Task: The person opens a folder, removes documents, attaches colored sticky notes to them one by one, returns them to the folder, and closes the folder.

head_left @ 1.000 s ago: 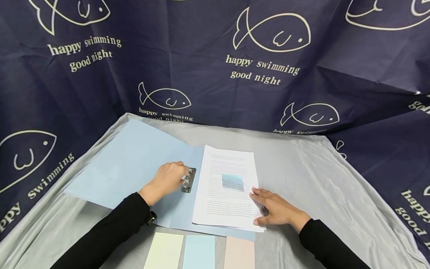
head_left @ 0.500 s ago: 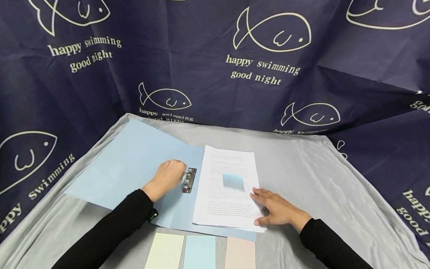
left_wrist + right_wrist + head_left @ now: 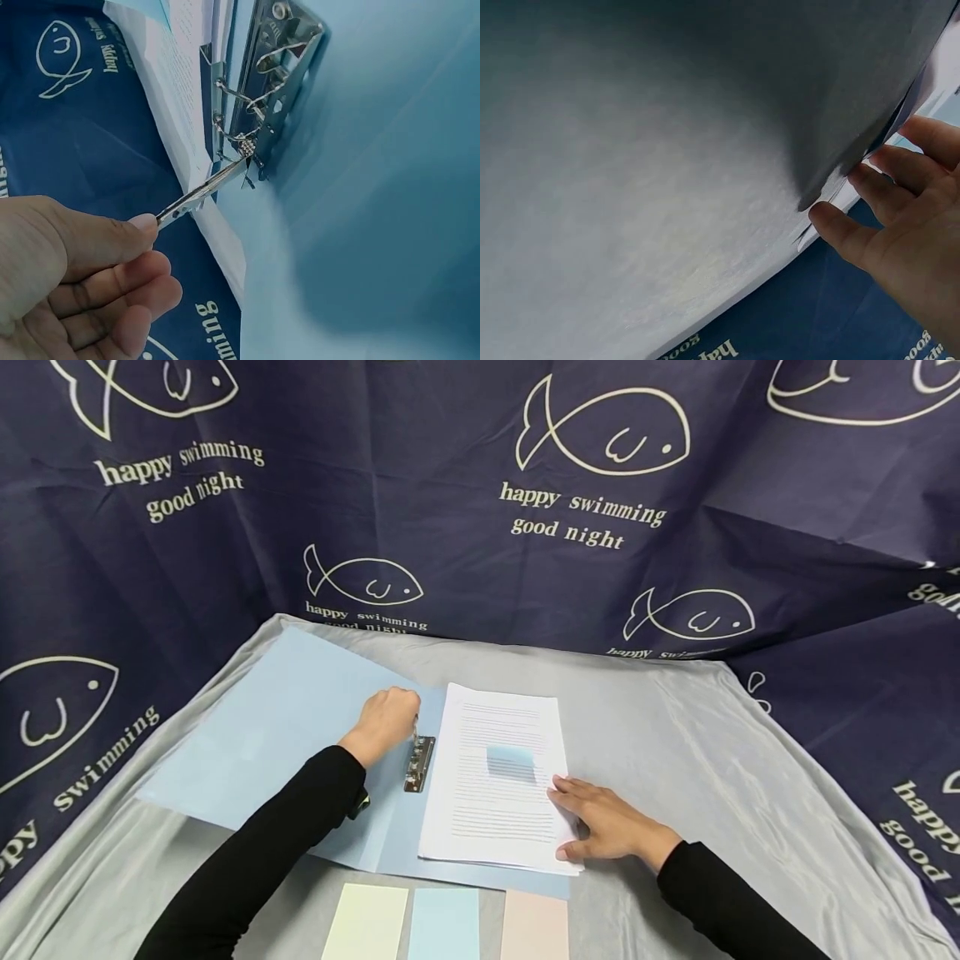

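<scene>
A light blue folder (image 3: 277, 718) lies spread flat, with a metal lever clip (image 3: 419, 766) near its spine. My left hand (image 3: 382, 718) pinches the clip's lever (image 3: 196, 196) between thumb and fingers; in the left wrist view the lever stands raised from the clip. A stack of printed sheets (image 3: 498, 822) rests on the folder's right cover, bearing a small blue sticky note (image 3: 512, 758). At the stack's right edge my right hand (image 3: 613, 822) is spread, fingertips touching the paper. The right wrist view shows those fingers (image 3: 889, 199) lying along the sheet edges.
In front of the folder lie a yellow card (image 3: 366, 922), a blue card (image 3: 443, 924) and a pink card (image 3: 535, 927), side by side. A grey cloth (image 3: 675, 735) covers the table. Dark blue fish-print fabric (image 3: 465, 527) hangs around it.
My left hand has moved up and away from beside the clip and now lifts its lever. The right hand keeps its place at the paper edge. The head view shifted slightly.
</scene>
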Demonstrator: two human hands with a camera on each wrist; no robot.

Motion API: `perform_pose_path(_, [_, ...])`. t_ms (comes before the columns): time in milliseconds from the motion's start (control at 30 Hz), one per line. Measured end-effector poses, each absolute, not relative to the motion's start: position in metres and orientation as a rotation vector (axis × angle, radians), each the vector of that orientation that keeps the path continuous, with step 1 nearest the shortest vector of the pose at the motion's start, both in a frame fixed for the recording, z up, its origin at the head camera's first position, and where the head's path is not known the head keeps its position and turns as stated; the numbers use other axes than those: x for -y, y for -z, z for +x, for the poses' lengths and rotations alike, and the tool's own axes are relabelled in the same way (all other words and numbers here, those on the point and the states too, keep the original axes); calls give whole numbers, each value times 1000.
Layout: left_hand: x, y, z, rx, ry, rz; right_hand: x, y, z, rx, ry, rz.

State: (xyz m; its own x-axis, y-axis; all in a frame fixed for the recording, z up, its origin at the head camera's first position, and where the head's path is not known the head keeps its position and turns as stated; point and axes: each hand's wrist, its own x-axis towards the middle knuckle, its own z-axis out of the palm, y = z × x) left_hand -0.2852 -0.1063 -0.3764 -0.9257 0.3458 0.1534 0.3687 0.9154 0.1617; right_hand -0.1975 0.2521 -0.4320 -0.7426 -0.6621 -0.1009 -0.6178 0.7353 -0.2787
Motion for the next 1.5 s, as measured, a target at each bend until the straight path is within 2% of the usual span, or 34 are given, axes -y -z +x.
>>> perform_pose_path(567, [105,379,-292,3026,263,-499,-228,429,-200,-2739,298,-1000])
perform_pose_path(1500, [105,380,-289,2996,296,-515,-218,430,-189,-2779,236,-998])
